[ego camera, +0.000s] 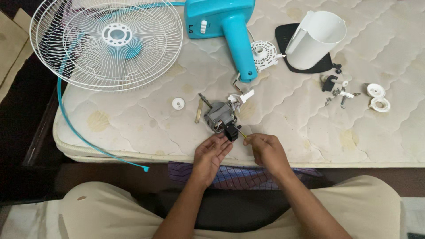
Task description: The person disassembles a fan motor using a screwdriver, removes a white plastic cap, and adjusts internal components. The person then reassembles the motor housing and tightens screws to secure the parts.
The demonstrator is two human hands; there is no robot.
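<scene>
A grey fan motor point(219, 114) lies on a quilted cream mattress point(310, 115), with a black block-shaped part point(231, 131) at its near end. My left hand point(211, 153) grips that black part between its fingertips. My right hand point(264, 148) is closed around a thin yellow-handled tool point(242, 134) whose tip points into the black part. White connectors and wires point(240, 97) trail from the motor toward the blue fan stand point(230, 26). Just left of the motor rests a short metal shaft point(198, 110).
White wire fan guards point(106, 42) lie at the far left, with a loose blue rim strip point(84, 135) hanging off the mattress edge. A white motor cover point(315, 39) on a black plate, a white vented disc point(264, 54), small caps point(379, 97) and screws point(336, 95) sit right.
</scene>
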